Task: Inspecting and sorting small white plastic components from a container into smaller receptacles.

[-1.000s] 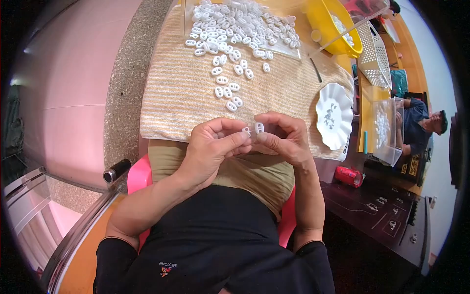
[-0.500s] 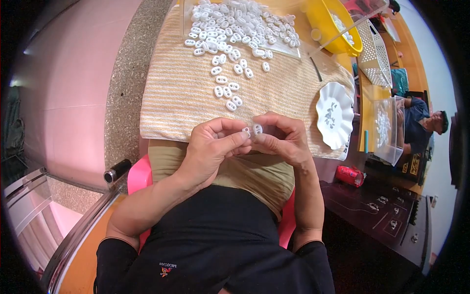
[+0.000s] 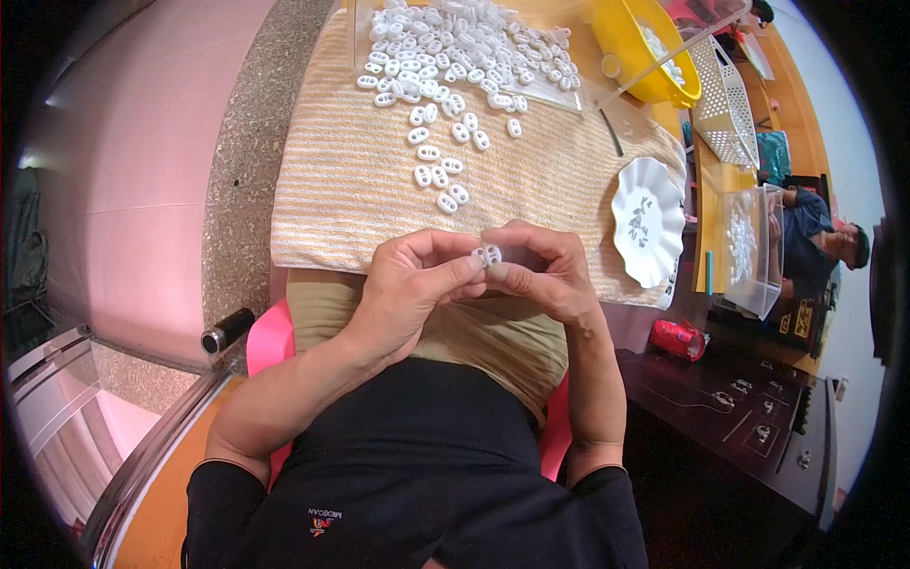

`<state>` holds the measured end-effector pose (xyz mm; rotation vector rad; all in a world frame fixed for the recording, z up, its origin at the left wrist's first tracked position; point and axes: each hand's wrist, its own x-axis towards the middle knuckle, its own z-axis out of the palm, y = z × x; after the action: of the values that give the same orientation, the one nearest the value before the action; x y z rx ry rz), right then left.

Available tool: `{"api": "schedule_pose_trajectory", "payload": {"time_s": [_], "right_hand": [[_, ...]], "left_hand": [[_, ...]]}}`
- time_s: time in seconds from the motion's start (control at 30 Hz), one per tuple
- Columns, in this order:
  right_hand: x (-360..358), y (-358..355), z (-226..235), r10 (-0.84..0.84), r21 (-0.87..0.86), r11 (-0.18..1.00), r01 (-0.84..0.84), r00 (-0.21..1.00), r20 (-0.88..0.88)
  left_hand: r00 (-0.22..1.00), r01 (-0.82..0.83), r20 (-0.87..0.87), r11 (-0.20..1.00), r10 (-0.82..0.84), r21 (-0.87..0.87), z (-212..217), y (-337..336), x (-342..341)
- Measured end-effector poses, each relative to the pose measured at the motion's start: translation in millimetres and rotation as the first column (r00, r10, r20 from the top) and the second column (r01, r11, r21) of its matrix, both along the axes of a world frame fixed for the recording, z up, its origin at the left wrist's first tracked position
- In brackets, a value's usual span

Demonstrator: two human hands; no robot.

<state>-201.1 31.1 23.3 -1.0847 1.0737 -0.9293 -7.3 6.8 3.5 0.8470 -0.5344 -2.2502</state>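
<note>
The person sits close against the table edge, both hands drawn together just above the lap. The left hand (image 3: pixel 412 284) and the right hand (image 3: pixel 540 270) meet fingertip to fingertip, and between them they pinch a small white plastic piece (image 3: pixel 488 255), oval with two holes; it looks as though the thumbs and forefingers of both hands press on it from either side, though the fingers hide most of it, so I cannot tell whether it is one piece or two held together. The piece sits right over the near edge of the striped beige cloth (image 3: pixel 341 190) that covers the table. Farther along that cloth, well apart from the hands, a loose trail of the same white pieces (image 3: pixel 441 175) runs up to a dense heap (image 3: pixel 455 43) lying on a clear sheet at the far end. To the right of the hands, near the cloth's edge, stands a white scalloped plate (image 3: pixel 654 194) with a few small bits on it. Beyond it sit a yellow bowl (image 3: pixel 626 43), a white perforated basket (image 3: pixel 725 104) and a clear plastic box (image 3: pixel 754 256) holding more white pieces. A red can (image 3: pixel 678 337) lies on the dark surface below the plate.
</note>
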Motion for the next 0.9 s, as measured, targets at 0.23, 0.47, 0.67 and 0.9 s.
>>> {"api": "schedule_pose_trajectory", "payload": {"time_s": [0.23,0.47,0.67,0.9], "right_hand": [[0.8,1.6,-0.8,-0.021,0.028,0.999,0.021,0.999,-0.025],[3.3,2.2,5.0,-0.061,0.117,0.992,0.055,0.997,0.051],[1.5,4.3,2.4,-0.095,0.139,0.987,0.082,0.991,0.089],[5.1,4.0,2.4,-0.09,0.067,0.995,0.08,0.983,0.161]], "left_hand": [[1.0,0.002,-0.01,1.0,-0.002,0.029,-0.8,0.9,-0.4],[1.0,0.013,-0.029,0.998,-0.011,0.064,0.6,-1.1,-0.7],[0.996,0.038,-0.082,0.992,-0.028,0.121,1.4,-2.1,1.0],[0.987,0.081,-0.153,0.985,-0.057,0.153,1.5,-3.0,1.5]]}}
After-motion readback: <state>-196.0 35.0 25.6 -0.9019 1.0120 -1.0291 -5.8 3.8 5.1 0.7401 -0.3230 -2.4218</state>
